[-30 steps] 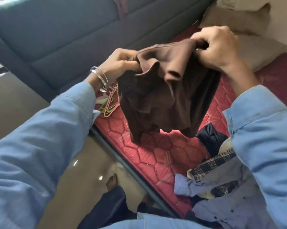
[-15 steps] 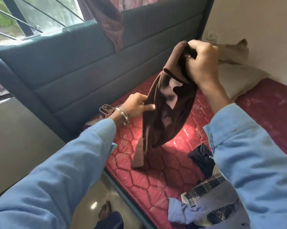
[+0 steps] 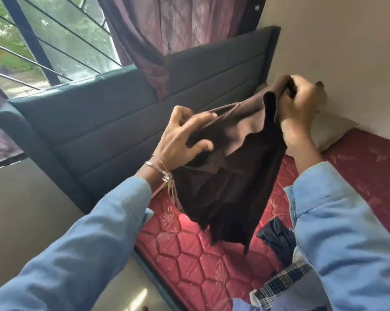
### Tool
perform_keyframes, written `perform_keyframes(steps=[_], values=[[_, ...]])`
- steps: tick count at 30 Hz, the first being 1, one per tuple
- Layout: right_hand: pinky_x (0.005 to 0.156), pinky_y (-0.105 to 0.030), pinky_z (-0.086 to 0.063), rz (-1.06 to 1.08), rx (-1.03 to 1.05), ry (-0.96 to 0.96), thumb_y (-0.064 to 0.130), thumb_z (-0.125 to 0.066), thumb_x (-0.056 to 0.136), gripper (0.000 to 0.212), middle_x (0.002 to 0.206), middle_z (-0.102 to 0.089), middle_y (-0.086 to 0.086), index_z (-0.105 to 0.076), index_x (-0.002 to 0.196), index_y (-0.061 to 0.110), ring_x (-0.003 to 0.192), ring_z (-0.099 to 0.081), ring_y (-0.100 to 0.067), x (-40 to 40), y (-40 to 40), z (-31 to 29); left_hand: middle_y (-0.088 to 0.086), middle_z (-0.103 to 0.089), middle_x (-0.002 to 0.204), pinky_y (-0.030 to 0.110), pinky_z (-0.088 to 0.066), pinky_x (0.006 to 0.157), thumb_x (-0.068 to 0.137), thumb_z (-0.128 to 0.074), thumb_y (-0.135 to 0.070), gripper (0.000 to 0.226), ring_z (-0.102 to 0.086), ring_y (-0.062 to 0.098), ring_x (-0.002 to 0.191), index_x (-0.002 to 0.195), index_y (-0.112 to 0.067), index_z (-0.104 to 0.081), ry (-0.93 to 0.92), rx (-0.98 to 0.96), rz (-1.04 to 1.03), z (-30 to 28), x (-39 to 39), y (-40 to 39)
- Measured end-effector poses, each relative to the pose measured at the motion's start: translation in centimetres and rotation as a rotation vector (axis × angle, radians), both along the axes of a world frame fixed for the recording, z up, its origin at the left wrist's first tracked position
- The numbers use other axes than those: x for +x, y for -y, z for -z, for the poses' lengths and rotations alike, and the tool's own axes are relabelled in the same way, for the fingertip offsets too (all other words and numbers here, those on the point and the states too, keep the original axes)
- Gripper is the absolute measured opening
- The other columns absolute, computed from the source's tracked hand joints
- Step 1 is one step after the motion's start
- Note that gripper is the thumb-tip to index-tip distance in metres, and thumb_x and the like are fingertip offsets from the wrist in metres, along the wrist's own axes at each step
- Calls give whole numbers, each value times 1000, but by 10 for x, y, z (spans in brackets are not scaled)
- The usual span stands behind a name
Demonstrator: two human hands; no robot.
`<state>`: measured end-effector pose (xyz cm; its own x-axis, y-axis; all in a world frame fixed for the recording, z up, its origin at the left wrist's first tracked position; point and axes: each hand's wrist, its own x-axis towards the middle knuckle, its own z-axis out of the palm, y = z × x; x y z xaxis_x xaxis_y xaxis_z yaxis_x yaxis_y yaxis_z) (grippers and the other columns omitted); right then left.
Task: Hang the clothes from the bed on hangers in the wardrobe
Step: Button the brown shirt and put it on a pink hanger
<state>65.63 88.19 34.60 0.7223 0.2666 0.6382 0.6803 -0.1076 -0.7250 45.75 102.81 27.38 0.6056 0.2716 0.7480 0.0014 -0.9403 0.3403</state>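
Observation:
A dark brown garment hangs in the air above the red quilted mattress. My right hand grips its top edge in a fist, up near the wall. My left hand holds the garment's other side, with its fingers curled into the fabric and a thin seam or strap stretched taut over them. A pile of other clothes lies on the mattress at the lower right: a dark navy piece and a checked shirt. Something thin and pinkish, perhaps hangers, shows just below my left wrist, mostly hidden.
A padded teal headboard runs along the bed's far side, under a barred window and a maroon curtain. A beige pillow lies by the white wall at right. Pale floor is at lower left.
My left hand has risen from low beside the garment to grip its upper side. The garment is now spread between both hands. The view has tilted up.

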Motion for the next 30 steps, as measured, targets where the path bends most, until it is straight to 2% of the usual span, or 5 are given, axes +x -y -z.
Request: perform_keyframes(steps=[4, 12, 17, 22, 30], values=[[60, -19, -41, 13, -125, 68, 25, -57, 82, 21, 74, -65, 3, -72, 88, 13, 70, -57, -5, -3, 10, -5, 7, -57, 92, 37, -49, 84, 79, -71, -37, 52, -56, 26, 84, 128, -23, -60, -123, 21, -118, 1, -7, -9], [74, -34, -54, -201, -302, 56, 36, -58, 71, 26, 82, -73, 9, -73, 90, 26, 81, -68, -12, -29, -14, 6, -2, -69, 98, 23, -47, 83, 72, -70, -57, 56, -63, 16, 91, 122, -33, -61, -375, -356, -29, -11, 2, 7], [66, -11, -42, -406, -303, 129, 10, -64, 74, 20, 80, -68, 2, -75, 88, 18, 71, -59, -6, -43, -31, 6, -4, -66, 73, 28, -50, 64, 77, -67, -33, 25, -56, 10, 64, 97, -19, -73, -63, -637, 146, -23, 19, 16], [64, -22, -49, -247, -93, -55, 5, -80, 67, 31, 77, -61, -2, -61, 88, 19, 62, -54, -11, -24, -14, 27, 9, -48, 69, 22, -36, 47, 93, -58, -26, 21, -44, 14, 55, 80, -9, -62, 116, -902, 286, -42, 10, 12], [74, -21, -51, -918, -362, -251, -11, -67, 78, 40, 102, -67, -2, -61, 114, 3, 89, -64, -6, -68, -10, 82, -8, -56, 66, 20, -39, 55, 101, -43, -19, 22, -45, 4, 58, 83, -13, -52, 219, -966, 357, -50, 12, 13]])
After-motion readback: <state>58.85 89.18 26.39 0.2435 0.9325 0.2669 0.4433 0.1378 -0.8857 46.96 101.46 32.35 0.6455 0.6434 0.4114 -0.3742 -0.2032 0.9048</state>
